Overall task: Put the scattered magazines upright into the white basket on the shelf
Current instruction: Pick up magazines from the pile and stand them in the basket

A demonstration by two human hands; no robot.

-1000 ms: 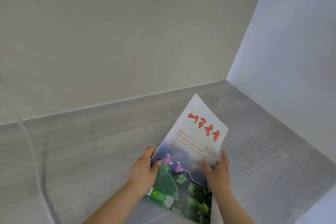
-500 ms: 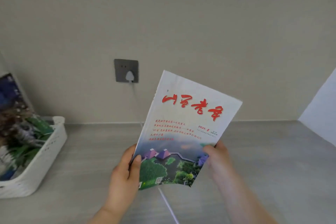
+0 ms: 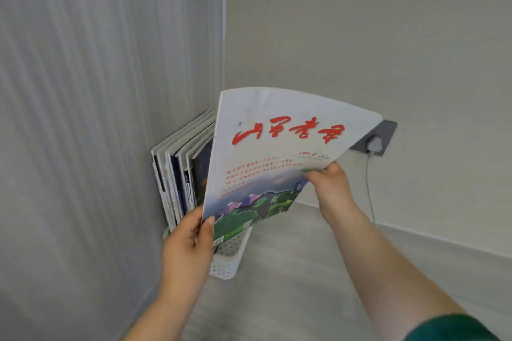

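I hold a magazine (image 3: 271, 152) with a white cover, red brush lettering and a green landscape, upright and slightly bent in the air. My left hand (image 3: 191, 243) pinches its lower left corner. My right hand (image 3: 329, 182) grips its right edge. Below and behind the magazine stands the white perforated basket (image 3: 228, 260) on the shelf, against the left side panel, mostly hidden by the magazine and my left hand. Several magazines (image 3: 180, 171) stand upright in the basket, leaning against the left panel.
A grey wall socket (image 3: 379, 138) with a white plug and a thin cable running down is on the back wall, right of the magazine. The grey wood-grain shelf surface (image 3: 304, 271) extends to the right. The left side panel (image 3: 83, 146) is close to the basket.
The view has swung left, bringing the basket from the far left to the centre. Both hands have carried the magazine leftward and higher, over the basket; the grip is unchanged.
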